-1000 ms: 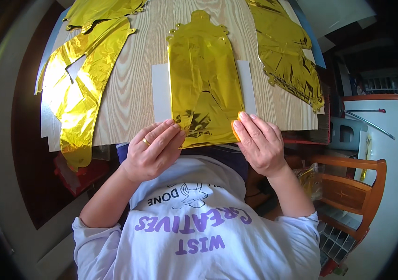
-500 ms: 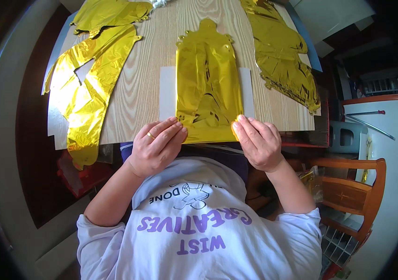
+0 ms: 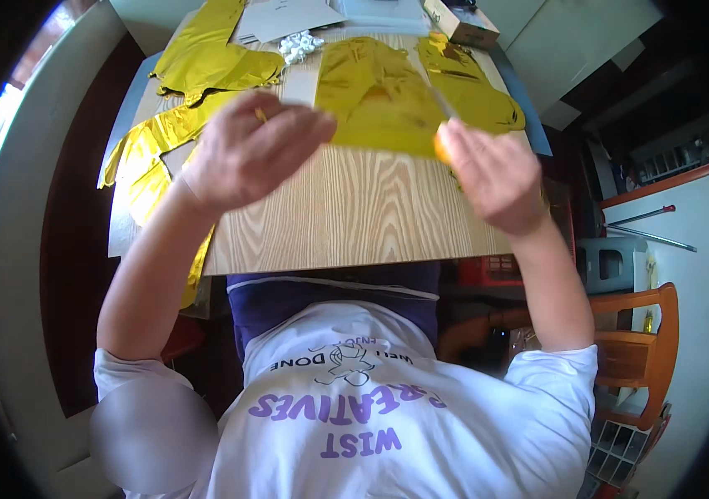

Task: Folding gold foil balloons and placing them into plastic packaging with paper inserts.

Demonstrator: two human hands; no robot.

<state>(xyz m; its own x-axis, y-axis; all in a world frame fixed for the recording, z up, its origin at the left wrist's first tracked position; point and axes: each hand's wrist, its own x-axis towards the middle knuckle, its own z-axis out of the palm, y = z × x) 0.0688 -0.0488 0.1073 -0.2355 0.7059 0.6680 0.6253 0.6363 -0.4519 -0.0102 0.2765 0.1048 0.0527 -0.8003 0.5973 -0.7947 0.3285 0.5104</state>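
Gold foil sheet (image 3: 363, 75) spans the gap between a person's left hand (image 3: 259, 150) and right hand (image 3: 496, 170), each seemingly pinching a near corner, though blur softens the grips; a small orange item (image 3: 442, 145) shows at the right fingertips. The sheet is over the wood-grain surface's (image 3: 329, 216) far half, flanked by gold foil cutouts (image 3: 205, 71). Handling it by the near edge appears the current step; the next move calls for even tension.

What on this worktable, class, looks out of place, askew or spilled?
The lower-left gold foil piece, partly hidden behind the left forearm, looks askew: its lower end hangs past the near edge of the table instead of lying on top. I see nothing spilled.
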